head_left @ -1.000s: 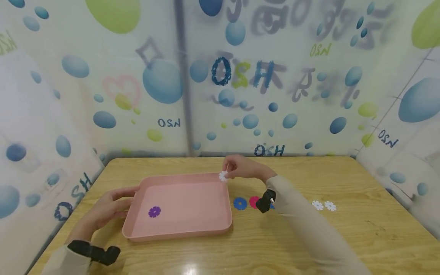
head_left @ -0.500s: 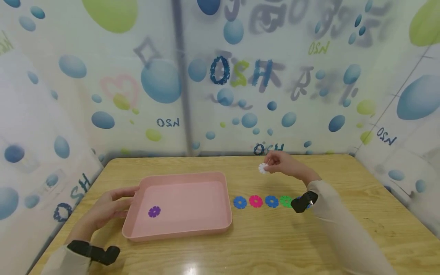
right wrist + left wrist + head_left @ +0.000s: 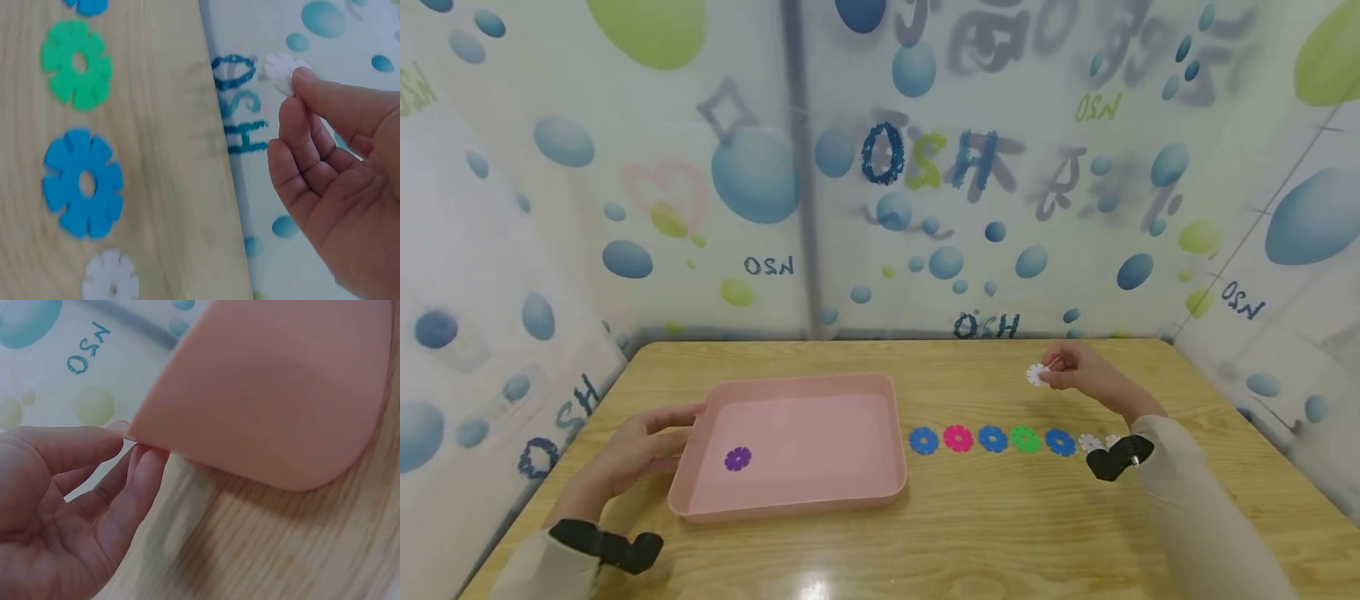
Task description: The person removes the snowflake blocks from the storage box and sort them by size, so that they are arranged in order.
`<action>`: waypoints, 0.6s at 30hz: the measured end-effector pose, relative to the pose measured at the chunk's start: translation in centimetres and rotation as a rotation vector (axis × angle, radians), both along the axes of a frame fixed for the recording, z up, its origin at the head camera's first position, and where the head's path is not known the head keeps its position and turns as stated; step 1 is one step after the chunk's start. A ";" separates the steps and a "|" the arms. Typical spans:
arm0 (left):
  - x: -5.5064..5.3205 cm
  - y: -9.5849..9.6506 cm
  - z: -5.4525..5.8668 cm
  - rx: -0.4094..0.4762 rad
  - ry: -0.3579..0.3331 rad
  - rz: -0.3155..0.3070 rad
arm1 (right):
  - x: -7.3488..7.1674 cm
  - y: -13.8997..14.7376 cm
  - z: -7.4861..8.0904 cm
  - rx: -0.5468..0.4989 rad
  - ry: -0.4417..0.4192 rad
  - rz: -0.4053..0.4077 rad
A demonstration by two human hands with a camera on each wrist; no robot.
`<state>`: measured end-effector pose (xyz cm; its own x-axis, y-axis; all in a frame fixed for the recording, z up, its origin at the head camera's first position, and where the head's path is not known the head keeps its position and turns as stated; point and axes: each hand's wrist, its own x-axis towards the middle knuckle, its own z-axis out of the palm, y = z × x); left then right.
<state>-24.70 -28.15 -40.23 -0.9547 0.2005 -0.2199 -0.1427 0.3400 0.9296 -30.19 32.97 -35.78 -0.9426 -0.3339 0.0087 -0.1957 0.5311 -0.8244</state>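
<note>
My right hand [image 3: 1086, 375] pinches a white notched, flower-shaped plastic disc [image 3: 1037, 374] between thumb and fingertips, above the back right of the table. Below it runs a row of similar discs: a blue disc [image 3: 923, 441], a pink disc [image 3: 958, 438], another blue one, a green disc [image 3: 77, 64], a further blue disc [image 3: 84, 183] and white ones. The wrist camera partly covers the last white disc [image 3: 1112, 442]. At left, my left hand [image 3: 638, 450] grips the edge of a pink tray [image 3: 269, 394] between thumb and fingers. Inside the tray lies a purple disc [image 3: 737, 459].
The wooden table [image 3: 1000, 533] carries the tray on its left half and the row of discs to the tray's right. A pale curtain-like wall [image 3: 850, 275] with blue and green dots rises behind the table and along both sides.
My right hand has moved right with the white disc, from the tray's far right corner to above the row's right end. Green and blue discs came into sight. The left hand stayed at the tray.
</note>
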 end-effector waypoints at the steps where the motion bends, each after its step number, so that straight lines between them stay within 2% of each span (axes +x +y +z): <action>1: 0.0 0.0 0.0 -0.002 -0.005 0.005 | 0.2 0.5 -0.2 0.002 0.001 -0.005; 10: 0.0 0.0 -0.1 0.012 -0.004 0.004 | 2.9 5.7 -1.7 0.057 -0.005 -0.065; 15: 0.1 0.0 0.0 0.024 0.006 -0.001 | 4.2 8.6 -2.2 0.101 -0.030 -0.095; 18: 0.1 -0.1 0.1 0.033 0.008 -0.005 | 4.8 10.0 -2.5 0.092 -0.070 -0.099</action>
